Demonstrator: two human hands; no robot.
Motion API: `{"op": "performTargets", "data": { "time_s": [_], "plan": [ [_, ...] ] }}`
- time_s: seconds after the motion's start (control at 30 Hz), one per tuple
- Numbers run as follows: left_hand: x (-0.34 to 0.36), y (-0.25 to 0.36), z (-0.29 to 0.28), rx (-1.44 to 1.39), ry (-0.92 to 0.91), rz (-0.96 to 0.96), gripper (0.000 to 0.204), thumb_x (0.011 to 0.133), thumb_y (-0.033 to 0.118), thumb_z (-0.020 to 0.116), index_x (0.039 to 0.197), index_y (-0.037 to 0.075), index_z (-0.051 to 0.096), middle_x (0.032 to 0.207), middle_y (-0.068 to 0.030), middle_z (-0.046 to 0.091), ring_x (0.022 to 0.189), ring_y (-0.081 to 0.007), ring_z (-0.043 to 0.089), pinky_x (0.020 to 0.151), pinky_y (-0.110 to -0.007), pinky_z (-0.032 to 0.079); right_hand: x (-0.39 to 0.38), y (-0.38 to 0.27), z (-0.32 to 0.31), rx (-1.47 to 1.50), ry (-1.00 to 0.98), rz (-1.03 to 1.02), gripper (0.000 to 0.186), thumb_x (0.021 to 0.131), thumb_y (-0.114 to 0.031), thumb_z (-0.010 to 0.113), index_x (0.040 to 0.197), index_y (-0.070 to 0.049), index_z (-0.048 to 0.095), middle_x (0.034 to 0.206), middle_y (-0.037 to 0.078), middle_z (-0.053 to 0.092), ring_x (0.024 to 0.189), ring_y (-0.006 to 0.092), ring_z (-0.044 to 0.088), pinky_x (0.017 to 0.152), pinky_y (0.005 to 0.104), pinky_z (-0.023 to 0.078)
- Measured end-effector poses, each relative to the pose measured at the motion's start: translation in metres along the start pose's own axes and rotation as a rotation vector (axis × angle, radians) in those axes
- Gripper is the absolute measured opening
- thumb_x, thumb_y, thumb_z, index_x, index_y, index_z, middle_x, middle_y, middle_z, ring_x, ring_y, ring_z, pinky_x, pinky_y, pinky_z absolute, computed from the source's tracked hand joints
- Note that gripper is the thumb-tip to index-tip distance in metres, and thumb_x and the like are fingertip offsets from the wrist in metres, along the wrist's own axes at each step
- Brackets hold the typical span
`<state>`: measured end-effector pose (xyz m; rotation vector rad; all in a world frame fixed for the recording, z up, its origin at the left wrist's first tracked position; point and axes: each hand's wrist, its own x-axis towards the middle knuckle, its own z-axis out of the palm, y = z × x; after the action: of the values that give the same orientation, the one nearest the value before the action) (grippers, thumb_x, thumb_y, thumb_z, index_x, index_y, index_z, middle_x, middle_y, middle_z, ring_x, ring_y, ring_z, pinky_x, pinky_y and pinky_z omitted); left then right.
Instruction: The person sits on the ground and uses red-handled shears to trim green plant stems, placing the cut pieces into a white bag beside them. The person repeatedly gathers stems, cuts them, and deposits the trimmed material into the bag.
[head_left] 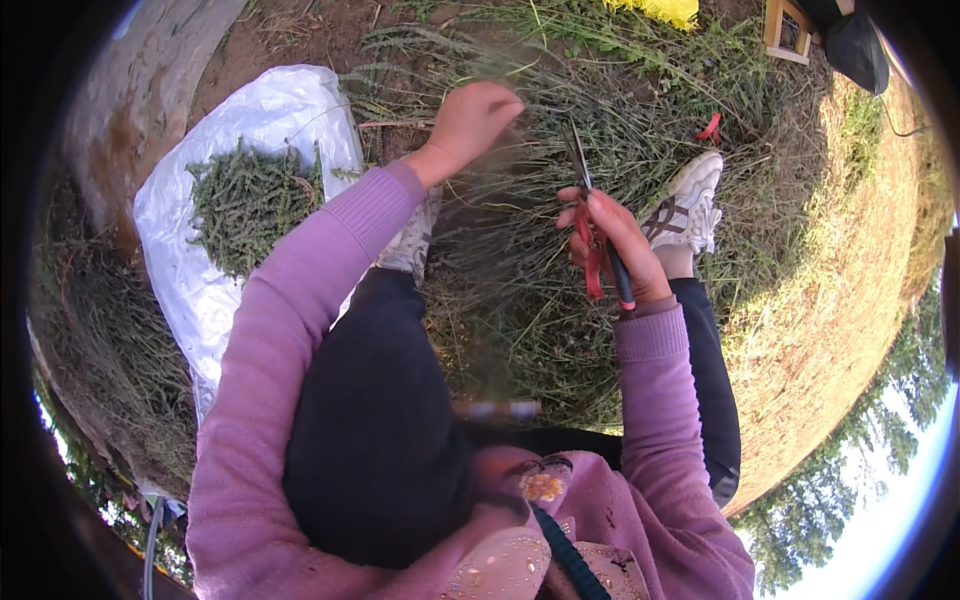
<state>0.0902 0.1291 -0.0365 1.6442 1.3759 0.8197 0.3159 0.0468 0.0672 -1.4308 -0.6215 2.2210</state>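
My left hand [474, 122] is over the cut plants on the ground, its fingers pinched together. What lies between the fingertips is hidden. In my right hand [622, 238] is a pair of pruning shears [577, 152], slim dark blades pointing away from me. A red strip [592, 270] hangs beside their handle. Thin grey-green stems [560, 260] are spread on the soil between my feet and under both hands. Left of my left forearm, a heap of short leafy sprigs [250, 205] rests on a white plastic sheet [190, 290].
My white shoe [690, 205] stands right of the stems; the other is partly behind my left sleeve. A red scrap [711, 128] lies beyond. A yellow object [655, 10] and a wooden frame [788, 30] are at the far edge. More cut plants [110, 350] lie at left.
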Motion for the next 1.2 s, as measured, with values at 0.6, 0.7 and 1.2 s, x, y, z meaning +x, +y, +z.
{"op": "performTargets", "data": {
  "time_s": [0.6, 0.7, 1.2],
  "plan": [
    [-0.043, 0.029, 0.001, 0.013, -0.146, 0.018, 0.012, 0.083, 0.013, 0.067, 0.087, 0.002, 0.070, 0.077, -0.0098, 0.065, 0.071, -0.0221, 0.062, 0.065, -0.033, 0.047, 0.018, -0.004, -0.001, -0.078, 0.006, 0.131, 0.039, 0.094, -0.033, 0.059, 0.115, -0.001, 0.055, 0.080, 0.000, 0.055, 0.048, 0.0026, 0.040, 0.038, 0.0190, 0.029],
    [-0.047, 0.033, -0.013, -0.053, -0.129, 0.038, 0.012, 0.083, 0.013, 0.068, 0.088, 0.001, 0.070, 0.076, -0.0080, 0.064, 0.070, -0.0184, 0.061, 0.064, -0.030, 0.046, 0.018, -0.002, 0.002, -0.046, 0.046, 0.089, 0.036, 0.093, -0.031, 0.060, 0.114, -0.002, 0.055, 0.079, -0.001, 0.055, 0.047, 0.0028, 0.039, 0.039, 0.0192, 0.030],
    [-0.085, -0.023, -0.219, 0.841, -0.004, -0.060, 0.043, 0.088, 0.021, 0.062, 0.128, 0.010, 0.051, 0.094, -0.0147, 0.066, 0.084, -0.0339, 0.064, 0.072, -0.041, 0.051, 0.049, -0.016, 0.077, -0.048, -0.220, 0.044, 0.052, 0.098, -0.042, 0.046, 0.128, 0.000, 0.048, 0.095, 0.006, 0.059, 0.062, 0.0090, 0.048, 0.052, 0.0241, 0.041]
  ]
}}
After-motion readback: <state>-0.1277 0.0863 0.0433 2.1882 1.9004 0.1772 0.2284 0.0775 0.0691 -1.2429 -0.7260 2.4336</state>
